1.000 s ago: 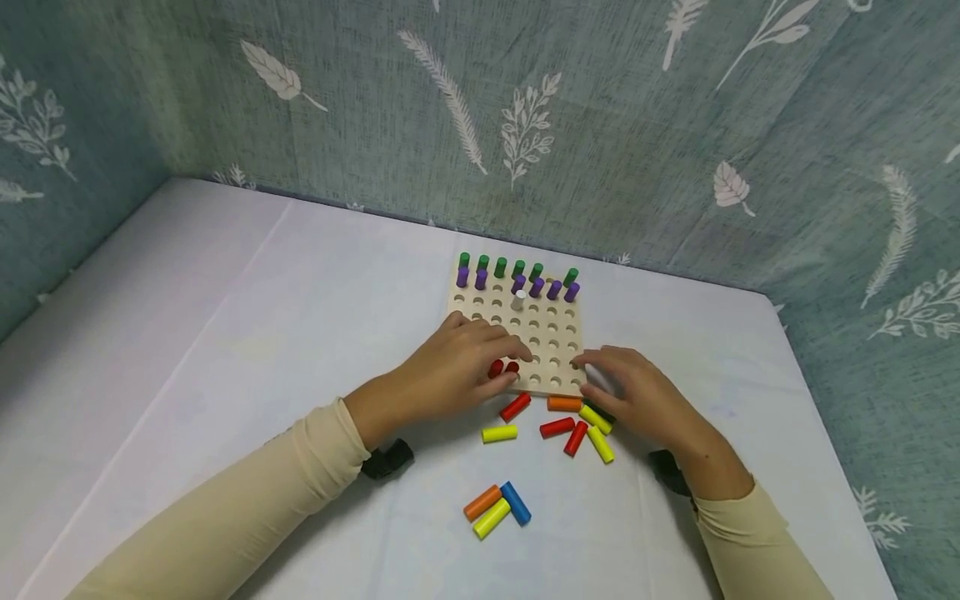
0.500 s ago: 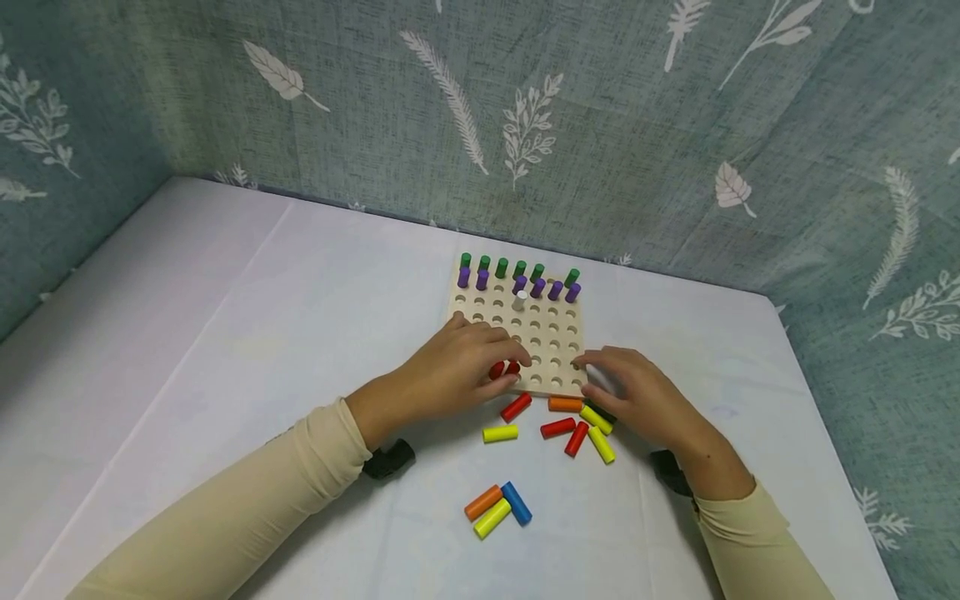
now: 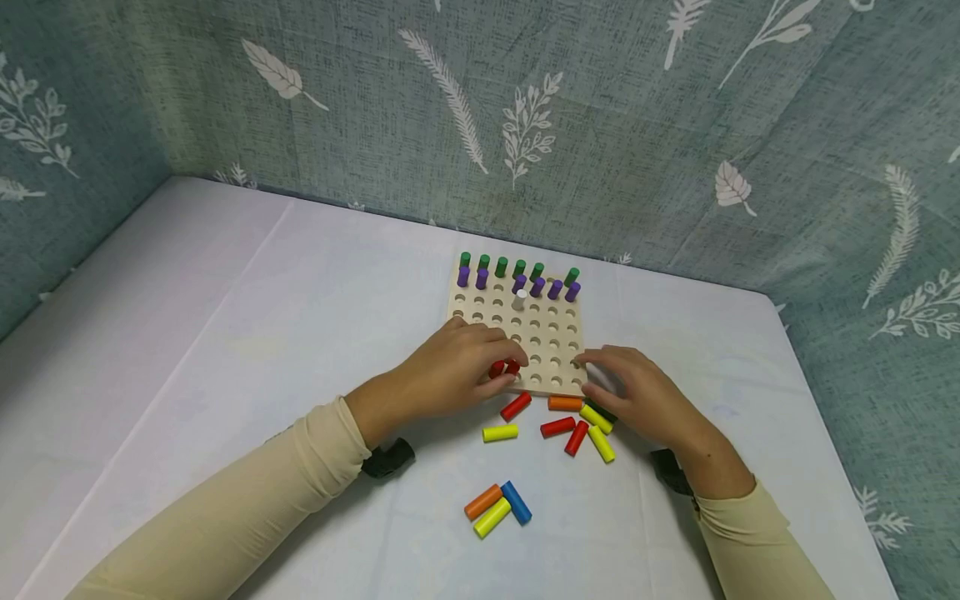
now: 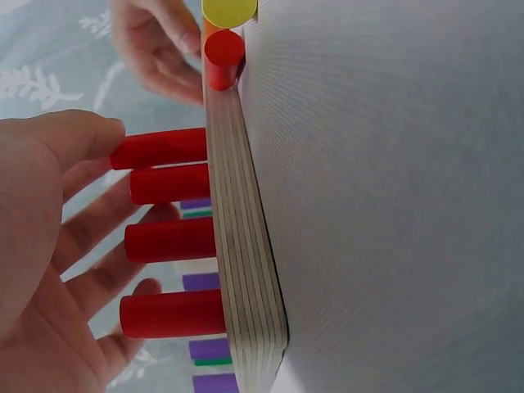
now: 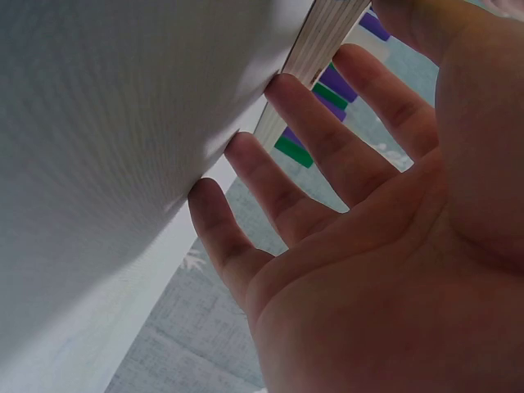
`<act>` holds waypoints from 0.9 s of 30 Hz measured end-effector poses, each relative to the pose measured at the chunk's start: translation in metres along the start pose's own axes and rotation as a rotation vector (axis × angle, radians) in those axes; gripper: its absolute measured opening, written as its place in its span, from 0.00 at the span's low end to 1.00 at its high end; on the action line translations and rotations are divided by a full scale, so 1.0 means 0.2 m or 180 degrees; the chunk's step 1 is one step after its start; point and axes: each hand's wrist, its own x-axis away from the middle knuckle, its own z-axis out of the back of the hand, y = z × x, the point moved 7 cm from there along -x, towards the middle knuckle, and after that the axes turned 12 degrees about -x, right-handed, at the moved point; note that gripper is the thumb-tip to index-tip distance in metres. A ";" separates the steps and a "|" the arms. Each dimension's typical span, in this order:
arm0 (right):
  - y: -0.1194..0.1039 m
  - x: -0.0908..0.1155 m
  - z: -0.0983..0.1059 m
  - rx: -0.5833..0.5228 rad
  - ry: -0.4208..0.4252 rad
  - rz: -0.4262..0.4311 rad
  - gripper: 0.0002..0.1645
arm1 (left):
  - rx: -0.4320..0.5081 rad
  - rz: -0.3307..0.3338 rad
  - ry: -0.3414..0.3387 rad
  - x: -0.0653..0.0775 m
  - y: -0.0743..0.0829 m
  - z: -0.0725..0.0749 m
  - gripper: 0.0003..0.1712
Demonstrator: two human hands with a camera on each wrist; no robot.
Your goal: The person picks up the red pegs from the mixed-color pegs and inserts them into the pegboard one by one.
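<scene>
A wooden pegboard [image 3: 544,370] lies on the table. My left hand [image 3: 465,362] arches over its front left part, and the thumb and index finger pinch the end of a red peg [image 4: 160,149] standing in the front row. Several red pegs stand in that row beneath the hand, such as the red peg [image 4: 172,315] at the near corner in the left wrist view. My right hand [image 3: 637,392] rests at the board's right edge with its fingers spread; in the right wrist view the fingertips [image 5: 210,196] meet the tabletop. Nothing is in its grasp.
Green pegs [image 3: 501,267] and purple pegs [image 3: 482,279] fill most of the two back rows, with one white peg [image 3: 519,301] before them. Loose pegs lie in front of the board, including an orange peg [image 3: 565,403] and a yellow peg [image 3: 500,433]. A blue peg [image 3: 516,502] lies nearer.
My left index fingertip has drawn slightly inward, closer to the red pegs. The right hand and the loose pegs stay where they were.
</scene>
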 end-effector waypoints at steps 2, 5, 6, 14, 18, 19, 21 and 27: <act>0.00 0.00 0.00 0.0016 0.0007 0.0022 0.25 | 0.0014 0.0022 -0.0030 0.00 0.00 -0.01 0.15; 0.00 0.00 0.00 0.0017 0.0005 0.0030 0.26 | 0.0030 0.0046 -0.0060 0.00 -0.01 -0.02 0.15; 0.00 0.00 0.00 0.0014 0.0004 0.0035 0.26 | 0.0029 0.0048 -0.0060 -0.01 -0.01 -0.02 0.15; 0.00 0.00 0.00 0.0006 0.0007 0.0031 0.26 | 0.0009 0.0010 0.0007 -0.01 -0.02 -0.01 0.14; 0.00 0.00 0.00 0.0018 0.0010 0.0029 0.26 | 0.0008 0.0017 0.0033 -0.01 -0.02 -0.01 0.12; 0.00 0.00 0.00 0.0022 0.0012 0.0028 0.26 | 0.0008 0.0021 0.0040 -0.01 -0.02 -0.01 0.12; 0.00 0.00 0.01 0.0023 0.0014 0.0025 0.26 | 0.0006 0.0040 0.0050 -0.01 -0.03 -0.01 0.11; 0.01 0.00 0.01 0.0007 0.0001 -0.0002 0.27 | -0.0001 0.0121 0.0041 -0.01 -0.05 0.00 0.11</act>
